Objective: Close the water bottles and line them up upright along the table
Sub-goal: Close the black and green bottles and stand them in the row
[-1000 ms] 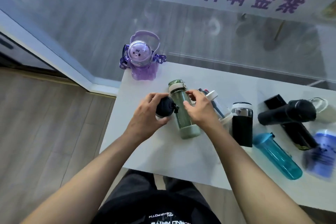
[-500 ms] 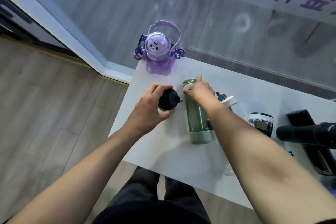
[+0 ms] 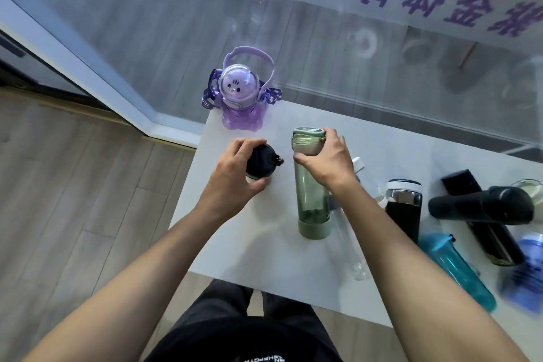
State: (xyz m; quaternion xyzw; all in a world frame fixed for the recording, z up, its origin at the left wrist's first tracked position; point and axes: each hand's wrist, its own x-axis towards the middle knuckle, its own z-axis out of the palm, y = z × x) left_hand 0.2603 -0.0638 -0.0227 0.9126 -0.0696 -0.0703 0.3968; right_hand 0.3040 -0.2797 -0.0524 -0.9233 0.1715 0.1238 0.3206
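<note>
A tall green see-through bottle (image 3: 311, 200) stands upright on the white table (image 3: 258, 247), its pale lid on. My right hand (image 3: 326, 160) grips that lid from the right. To its left, my left hand (image 3: 235, 176) wraps around a small bottle with a black lid (image 3: 260, 160), seen from above. A purple astronaut-shaped bottle (image 3: 239, 97) stands upright at the table's far left corner.
Right of the green bottle are a clear bottle (image 3: 352, 238) lying down, an upright black flask (image 3: 403, 209), a black bottle (image 3: 482, 204) on its side, a teal bottle (image 3: 457, 267) and a blue one (image 3: 529, 267). A glass wall runs behind the table.
My right hand has shifted from the top of the green bottle's lid to gripping it from the side. The left hand stays on the black-lidded bottle. My head has moved.
</note>
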